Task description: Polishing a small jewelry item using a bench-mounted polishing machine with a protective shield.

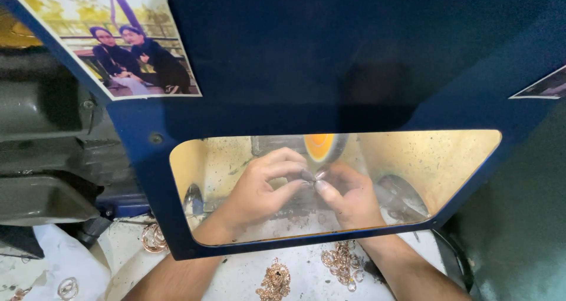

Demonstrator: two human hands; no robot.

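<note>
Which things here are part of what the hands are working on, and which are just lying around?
In use:
left hand
right hand
small metal piece pinched between both hands
orange wheel just above it
blue guard with window

Lying about:
ring piles
bangles
photo on guard

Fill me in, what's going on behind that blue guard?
A person has both hands inside a blue shield with a clear window. The left hand and right hand pinch a small metal piece together just below an orange-yellow wheel; whether it touches the wheel is unclear. Piles of copper-coloured rings lie on the white bench in front.
</note>
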